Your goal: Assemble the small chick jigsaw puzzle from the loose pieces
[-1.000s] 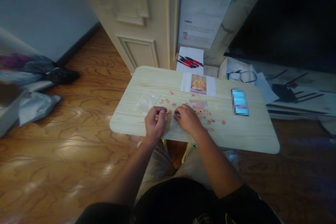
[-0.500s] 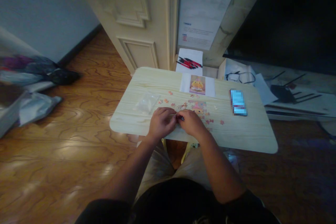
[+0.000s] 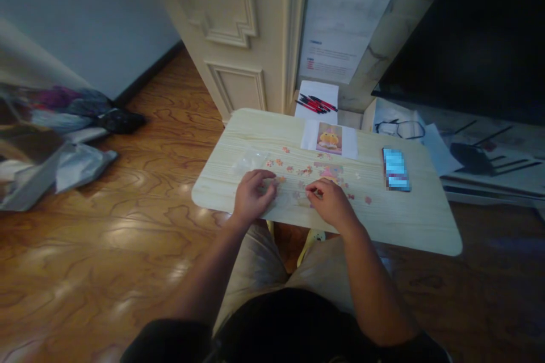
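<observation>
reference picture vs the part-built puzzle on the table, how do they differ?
The reference picture lies at the table's far edge, on a white sheet; the part-built puzzle lies nearer, just beyond the right hand.
The reference picture has clean straight edges; the part-built puzzle has loose pieces scattered round it.
The reference picture is untouched; the right hand's fingers reach the puzzle's near side.
Both lie flat and show pink and yellow tones.

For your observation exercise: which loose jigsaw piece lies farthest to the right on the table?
The lone pinkish piece between the right hand and the phone; the other pieces cluster further left.
</observation>
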### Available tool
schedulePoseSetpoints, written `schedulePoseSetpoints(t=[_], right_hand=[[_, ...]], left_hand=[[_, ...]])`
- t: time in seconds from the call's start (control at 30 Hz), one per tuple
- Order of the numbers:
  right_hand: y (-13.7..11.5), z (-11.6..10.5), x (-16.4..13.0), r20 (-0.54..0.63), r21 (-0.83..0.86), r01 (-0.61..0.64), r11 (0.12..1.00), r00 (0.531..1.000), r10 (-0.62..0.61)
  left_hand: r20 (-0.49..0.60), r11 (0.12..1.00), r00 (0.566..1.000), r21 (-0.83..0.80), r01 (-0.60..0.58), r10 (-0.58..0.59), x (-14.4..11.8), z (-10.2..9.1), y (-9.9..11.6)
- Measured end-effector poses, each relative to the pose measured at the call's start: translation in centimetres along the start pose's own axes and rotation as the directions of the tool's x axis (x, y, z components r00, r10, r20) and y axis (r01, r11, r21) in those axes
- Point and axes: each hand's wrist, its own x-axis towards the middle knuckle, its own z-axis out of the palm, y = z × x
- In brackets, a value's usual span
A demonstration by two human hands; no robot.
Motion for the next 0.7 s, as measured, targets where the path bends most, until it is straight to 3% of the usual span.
schedulePoseSetpoints(t=[0.23,0.47,0.7], right_hand=[[-0.5,0.1,-0.4,-0.016,0.036,0.052,0.998,0.999,-0.051],[-0.9,1.0,-1.4,0.004,0.088,0.169,0.982,0.985,-0.17],[-0.9,1.7,-2.6,0.043,0.106,0.207,0.973,0.976,-0.213]], left_hand=[[0.051,0.999,0.999,-0.041,0.01,-0.008,-0.8,-1.6,0.3],[0.225,0.993,0.967,-0.024,-0.118,0.12,-1.4,-5.0,0.3],[0.281,0.989,0.949,-0.012,-0.149,0.146,-2.3,-4.6,0.5]])
